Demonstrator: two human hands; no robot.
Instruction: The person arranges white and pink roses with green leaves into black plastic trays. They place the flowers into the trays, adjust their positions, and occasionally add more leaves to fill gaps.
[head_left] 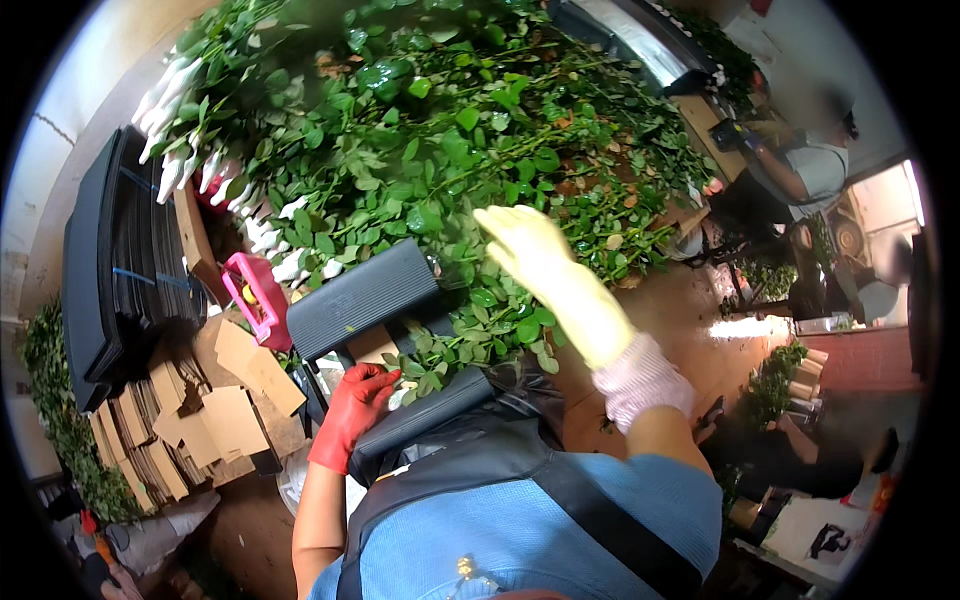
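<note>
My left hand (355,410), in a red glove, has its fingers bent and pressed together at the end of a leafy rose bunch (450,350); what they grip is hidden. The bunch lies between two dark corrugated panels (360,295), the lower one near my apron, with small white tips (398,396) beside my left fingers. My right hand (535,275), in a pale yellow glove, reaches out with fingers extended over a large heap of rose stems (470,120).
At left are stacked dark sheets (110,260), cut cardboard (215,430) and a pink plastic holder (265,300). White-wrapped flower heads (175,90) edge the heap. On the right, co-workers (800,175) work among more stems, cartons and equipment.
</note>
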